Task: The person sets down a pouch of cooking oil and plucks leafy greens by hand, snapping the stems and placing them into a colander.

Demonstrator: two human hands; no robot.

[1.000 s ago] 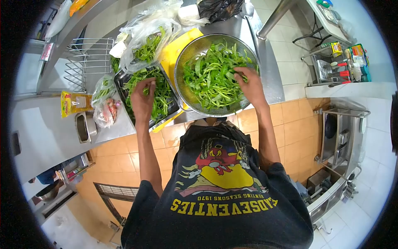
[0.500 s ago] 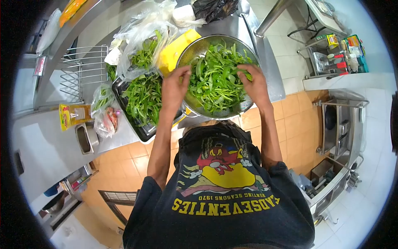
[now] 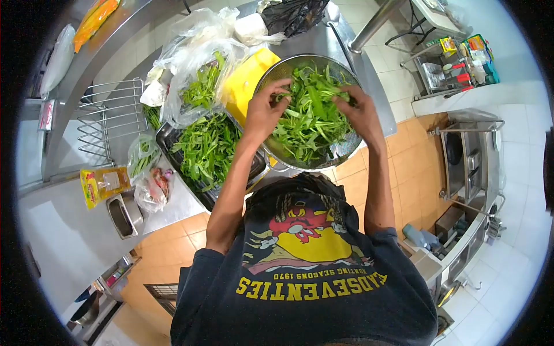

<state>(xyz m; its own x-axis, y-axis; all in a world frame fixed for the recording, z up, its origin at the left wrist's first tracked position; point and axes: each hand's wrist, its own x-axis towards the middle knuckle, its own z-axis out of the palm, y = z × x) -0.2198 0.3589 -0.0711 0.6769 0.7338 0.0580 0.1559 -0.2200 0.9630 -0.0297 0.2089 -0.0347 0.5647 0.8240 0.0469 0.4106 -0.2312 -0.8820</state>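
Leafy greens point(image 3: 314, 118) fill much of a round metal strainer point(image 3: 341, 151) in front of me. My left hand point(image 3: 268, 111) is at the strainer's left side, its curved fingers touching the greens. On the right side my right hand point(image 3: 359, 111) has its fingers closed on some green stems. A black tray point(image 3: 168, 141) with more greens point(image 3: 206, 147) lies left of the strainer. Between and behind them is a yellow board point(image 3: 245, 78). Clear plastic bags point(image 3: 199, 43) with greens inside stand behind the tray.
A wire rack point(image 3: 112, 118), a yellow packet point(image 3: 105, 184), a small metal container point(image 3: 122, 216) and a bag with reddish contents point(image 3: 154, 190) are at the left. A black plastic bag point(image 3: 294, 16) and a long-handled utensil point(image 3: 340, 37) lie at the back, near a metal post point(image 3: 375, 26).
My left hand has moved right from above the tray to the greens in the strainer. My right hand has stayed at the strainer's right side, shifting slightly. The view has turned a little.
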